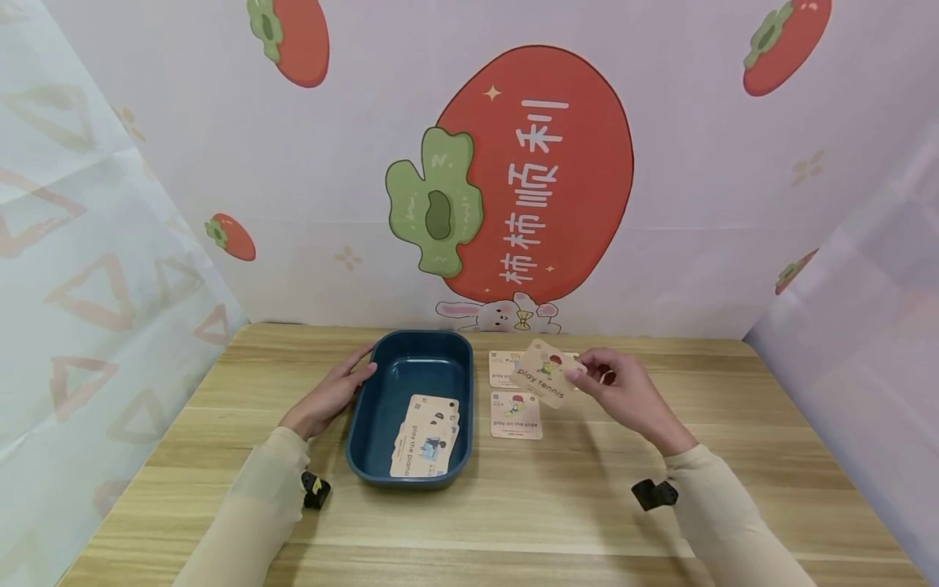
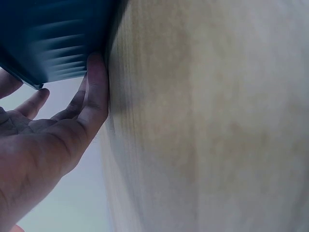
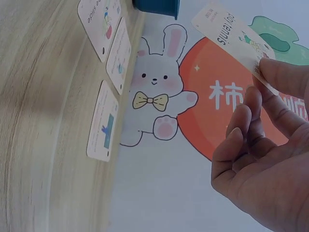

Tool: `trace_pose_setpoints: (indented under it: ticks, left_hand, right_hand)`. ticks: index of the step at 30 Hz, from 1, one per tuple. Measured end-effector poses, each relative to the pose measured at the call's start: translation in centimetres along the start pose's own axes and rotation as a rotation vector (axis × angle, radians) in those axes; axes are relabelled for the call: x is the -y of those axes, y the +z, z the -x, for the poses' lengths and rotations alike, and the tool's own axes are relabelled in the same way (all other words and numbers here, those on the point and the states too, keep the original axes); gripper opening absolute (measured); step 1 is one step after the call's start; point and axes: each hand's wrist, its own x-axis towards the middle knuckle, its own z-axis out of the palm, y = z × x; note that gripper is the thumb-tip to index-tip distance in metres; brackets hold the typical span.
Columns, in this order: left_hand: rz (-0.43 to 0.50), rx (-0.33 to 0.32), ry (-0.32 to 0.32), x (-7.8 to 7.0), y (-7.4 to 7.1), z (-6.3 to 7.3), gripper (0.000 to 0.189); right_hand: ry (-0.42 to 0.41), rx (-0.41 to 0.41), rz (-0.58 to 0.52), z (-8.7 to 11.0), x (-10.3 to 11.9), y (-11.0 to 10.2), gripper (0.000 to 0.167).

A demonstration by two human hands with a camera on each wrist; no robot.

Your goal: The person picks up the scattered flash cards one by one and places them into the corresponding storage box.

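Observation:
My right hand pinches a "play tennis" card between thumb and fingers, tilted above the table; the other fingers curl loosely below it in the right wrist view. Under it, a "play on the slide" card lies near a card that the held one partly covers. A third tabletop card shows in the right wrist view. My left hand rests against the left side of a dark blue tub, its thumb at the rim and extended fingers touching the outer wall. Inside the tub is a stack topped by a "play the piano" card.
The wooden table ends at a back wall sheet printed with persimmons and a rabbit. Patterned sheets also hang at the left and right sides. A black camera mount is on each wrist.

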Motion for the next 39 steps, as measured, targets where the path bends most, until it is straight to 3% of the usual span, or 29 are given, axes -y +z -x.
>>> trace_pose_setpoints:
  ticks: [23, 39]
  left_hand:
    - [0.006, 0.000, 0.000, 0.0, 0.0, 0.0, 0.061]
    - [0.000, 0.001, 0.001, 0.0, 0.1, 0.0, 0.061]
  right_hand:
    - [-0.092, 0.025, -0.082, -1.2, 2.8, 2.8, 0.005]
    - [-0.103, 0.086, -0.131, -1.7, 4.3, 5.4, 0.003]
